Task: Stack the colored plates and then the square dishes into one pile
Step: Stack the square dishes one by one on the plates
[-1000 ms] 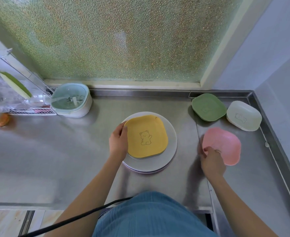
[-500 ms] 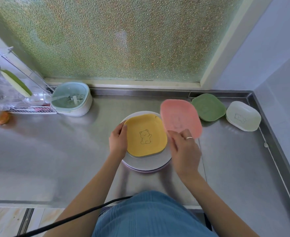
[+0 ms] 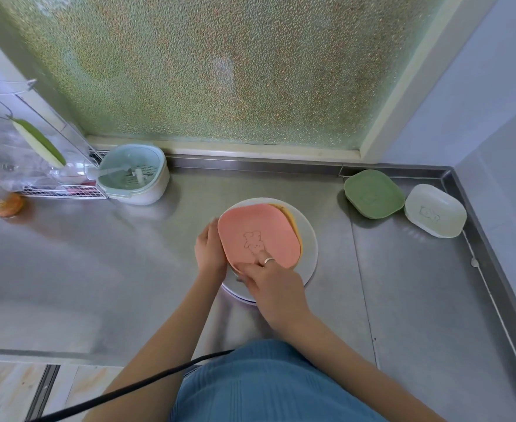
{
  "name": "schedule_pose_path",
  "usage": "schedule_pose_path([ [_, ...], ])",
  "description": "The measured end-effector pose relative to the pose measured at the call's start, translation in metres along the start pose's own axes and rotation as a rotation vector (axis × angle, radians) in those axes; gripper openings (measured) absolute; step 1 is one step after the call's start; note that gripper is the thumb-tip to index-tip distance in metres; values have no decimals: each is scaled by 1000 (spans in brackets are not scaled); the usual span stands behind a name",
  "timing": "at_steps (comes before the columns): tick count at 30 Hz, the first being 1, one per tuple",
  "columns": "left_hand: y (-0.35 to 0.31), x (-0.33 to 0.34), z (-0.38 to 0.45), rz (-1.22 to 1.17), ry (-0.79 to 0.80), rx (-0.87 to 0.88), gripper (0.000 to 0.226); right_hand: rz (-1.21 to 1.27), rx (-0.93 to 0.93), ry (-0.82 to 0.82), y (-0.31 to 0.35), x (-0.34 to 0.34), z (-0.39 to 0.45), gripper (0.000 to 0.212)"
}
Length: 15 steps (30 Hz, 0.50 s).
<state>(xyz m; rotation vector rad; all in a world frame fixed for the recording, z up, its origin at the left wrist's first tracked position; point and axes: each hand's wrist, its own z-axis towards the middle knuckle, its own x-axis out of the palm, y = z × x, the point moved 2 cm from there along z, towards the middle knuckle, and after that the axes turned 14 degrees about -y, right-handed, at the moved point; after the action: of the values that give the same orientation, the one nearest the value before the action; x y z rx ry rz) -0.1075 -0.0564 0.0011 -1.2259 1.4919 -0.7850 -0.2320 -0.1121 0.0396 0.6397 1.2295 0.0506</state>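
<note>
Resting on the round white plate (image 3: pixel 307 239) in the middle of the steel surface (image 3: pixel 98 254), the pink square dish (image 3: pixel 258 234) covers the yellow dish (image 3: pixel 291 220), only a sliver of which shows along its right edge. The right hand (image 3: pixel 270 280) pinches the pink dish's near rim, thumb on top; the left hand (image 3: pixel 209 251) curls against the pile's left edge. Far right, the green dish (image 3: pixel 374 193) and white dish (image 3: pixel 434 210) sit upside down just beside each other near the corner.
</note>
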Motion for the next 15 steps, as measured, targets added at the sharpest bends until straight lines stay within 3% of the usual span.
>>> schedule_pose_path([
  [7, -2, -5, -2, 29, 35, 40, 34, -149, 53, 108, 7, 15, 11, 26],
  [10, -1, -6, 4, 111, 85, 116, 22, -83, 66, 109, 5, 12, 11, 30],
  [11, -1, -7, 5, 118, 96, 126, 20, -57, 93, 45, 2, 7, 10, 32],
  [14, 1, -9, 7, 102, 106, 139, 20, -146, 227, -402, -18, -12, 13, 40],
  [15, 1, -8, 7, 107, 109, 150, 21, -152, 338, -455, -29, -16, 15, 43],
])
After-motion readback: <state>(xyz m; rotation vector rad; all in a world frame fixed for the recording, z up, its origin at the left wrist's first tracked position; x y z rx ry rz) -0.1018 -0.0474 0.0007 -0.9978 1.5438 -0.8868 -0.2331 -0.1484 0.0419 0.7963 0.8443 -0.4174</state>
